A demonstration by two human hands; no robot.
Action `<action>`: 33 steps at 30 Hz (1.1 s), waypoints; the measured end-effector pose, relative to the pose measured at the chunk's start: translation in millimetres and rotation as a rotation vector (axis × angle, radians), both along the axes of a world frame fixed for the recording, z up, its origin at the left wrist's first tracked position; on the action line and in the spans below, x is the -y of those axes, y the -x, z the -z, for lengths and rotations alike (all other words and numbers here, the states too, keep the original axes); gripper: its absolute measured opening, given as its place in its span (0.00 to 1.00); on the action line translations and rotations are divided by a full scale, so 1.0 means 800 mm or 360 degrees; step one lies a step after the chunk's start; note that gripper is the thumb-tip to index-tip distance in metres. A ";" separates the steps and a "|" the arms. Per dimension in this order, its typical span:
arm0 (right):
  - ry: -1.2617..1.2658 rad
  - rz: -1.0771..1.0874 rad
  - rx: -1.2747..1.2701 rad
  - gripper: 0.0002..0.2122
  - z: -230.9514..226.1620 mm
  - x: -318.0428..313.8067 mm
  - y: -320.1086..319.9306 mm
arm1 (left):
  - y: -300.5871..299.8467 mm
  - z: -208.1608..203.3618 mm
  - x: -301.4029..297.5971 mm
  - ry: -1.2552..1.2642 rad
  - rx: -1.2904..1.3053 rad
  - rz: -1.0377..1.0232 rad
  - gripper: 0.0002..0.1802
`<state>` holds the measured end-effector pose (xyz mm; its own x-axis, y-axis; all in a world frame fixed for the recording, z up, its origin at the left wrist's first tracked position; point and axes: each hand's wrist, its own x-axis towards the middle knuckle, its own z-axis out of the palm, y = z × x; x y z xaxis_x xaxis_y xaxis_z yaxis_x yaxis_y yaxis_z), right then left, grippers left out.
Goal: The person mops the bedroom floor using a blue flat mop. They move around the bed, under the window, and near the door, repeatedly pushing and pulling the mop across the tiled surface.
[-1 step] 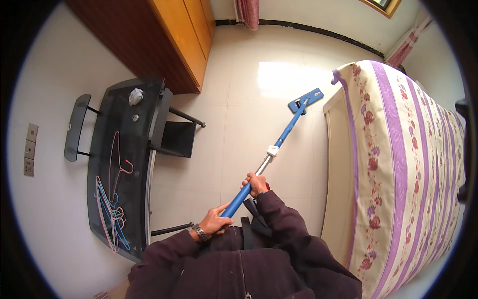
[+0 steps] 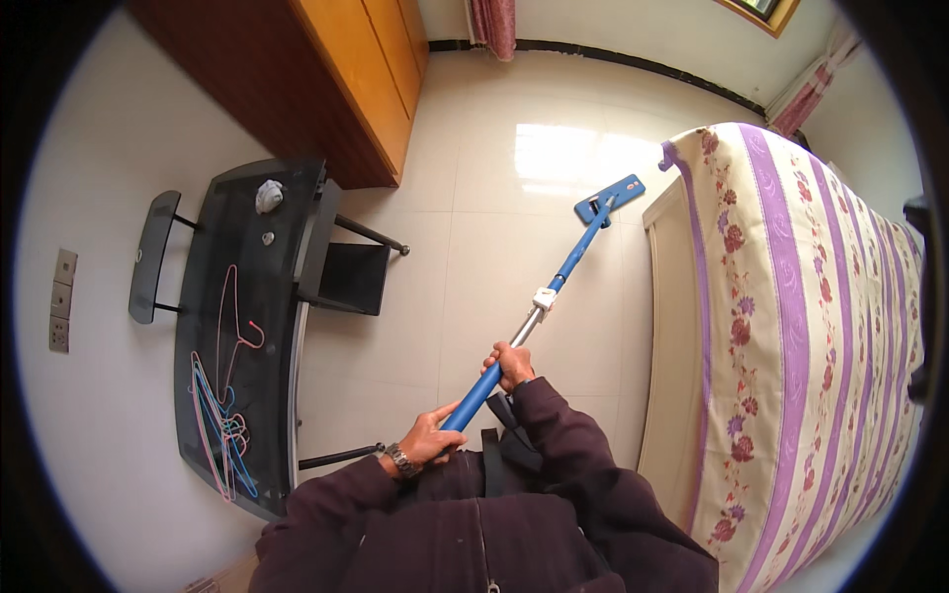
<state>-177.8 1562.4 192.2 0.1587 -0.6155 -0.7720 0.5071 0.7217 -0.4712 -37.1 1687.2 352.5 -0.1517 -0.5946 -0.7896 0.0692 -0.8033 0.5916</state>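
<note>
A flat mop (image 2: 567,269) with a blue and silver pole slants from my body up to the right. Its rectangular blue mop head (image 2: 623,191) rests on the pale tiled floor (image 2: 494,267), close to the corner of the bed. My left hand (image 2: 427,441), with a metal watch on its wrist, is closed round the lower end of the blue handle. Further up the pole, my right hand (image 2: 510,365) grips it where the blue grip meets the silver tube. A white clamp (image 2: 544,298) sits on the pole beyond that hand.
At left stands a black glass desk (image 2: 237,222) bearing several coloured clothes hangers (image 2: 229,435) and a crumpled whitish item (image 2: 268,196). A wooden wardrobe (image 2: 361,59) rises beyond it. The bed with a striped floral cover (image 2: 781,326) fills the right side. Pink curtains (image 2: 492,28) hang at the far wall.
</note>
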 end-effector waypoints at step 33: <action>0.0002 -0.0998 -0.0252 0.04 -0.055 0.320 -0.263 | -0.163 -0.029 0.252 0.0099 -0.0234 -0.0936 0.42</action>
<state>32.7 1306.2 236.2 0.3728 -0.4439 -0.8149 -0.0860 0.8579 -0.5066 93.7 1485.5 376.0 0.1112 -0.6560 -0.7465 0.5753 -0.5701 0.5866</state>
